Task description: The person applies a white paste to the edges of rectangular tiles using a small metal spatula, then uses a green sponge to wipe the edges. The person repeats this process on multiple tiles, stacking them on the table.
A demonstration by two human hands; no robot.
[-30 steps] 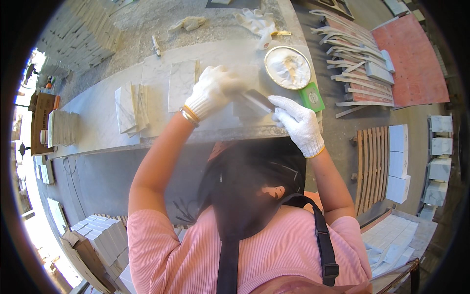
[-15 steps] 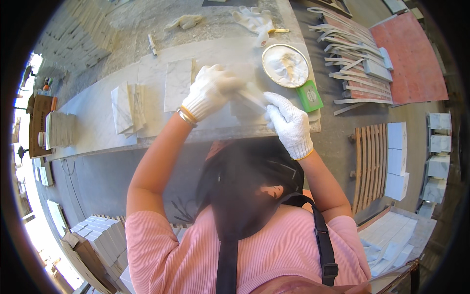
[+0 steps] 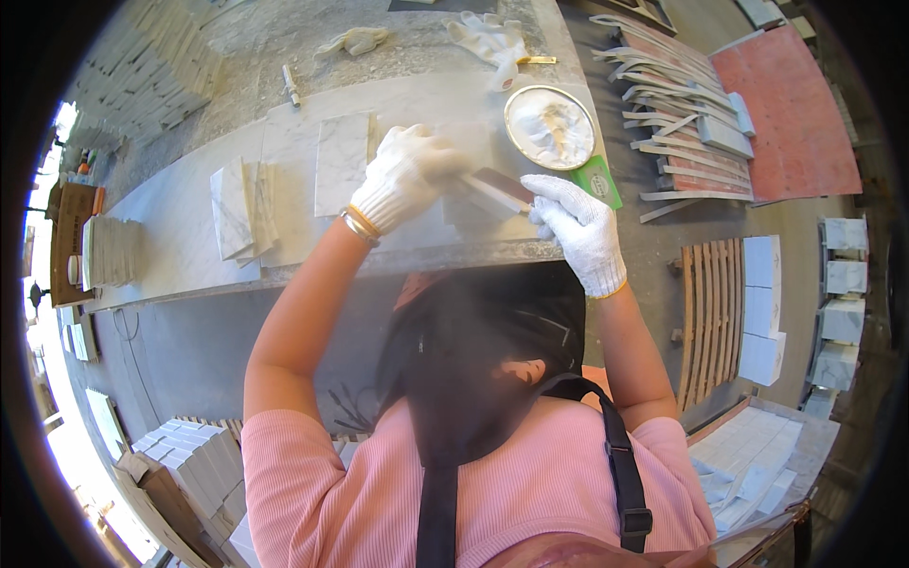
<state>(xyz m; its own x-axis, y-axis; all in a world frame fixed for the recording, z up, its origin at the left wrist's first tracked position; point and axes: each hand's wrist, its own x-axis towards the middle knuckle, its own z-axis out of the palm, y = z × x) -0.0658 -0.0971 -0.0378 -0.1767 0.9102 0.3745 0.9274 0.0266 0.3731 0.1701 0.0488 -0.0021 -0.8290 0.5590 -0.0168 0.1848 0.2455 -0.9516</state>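
Note:
My left hand (image 3: 405, 175), in a white knit glove with a bracelet at the wrist, is closed on one end of a thin flat piece (image 3: 502, 189) with a white edge and a brownish face. The piece is held above the stone table. My right hand (image 3: 579, 230), also gloved in white, has its fingers pinched at the other end. A haze blurs the left fingertips, and the exact kind of piece cannot be made out. Beyond my right hand stand a round tub of white paste (image 3: 549, 128) and a green box (image 3: 598, 183).
A marbled tile (image 3: 343, 163) and overlapping tiles (image 3: 241, 210) lie on the table (image 3: 180, 237), near a tile stack (image 3: 112, 251). Farther off are a marker (image 3: 291, 85) and spare gloves (image 3: 488, 40). White strips (image 3: 682, 114) and a wooden pallet (image 3: 712, 322) stand to the right.
My right hand has shifted slightly right and toward me. The flat piece now shows a brownish face where it was a white blur. My left hand stays in place.

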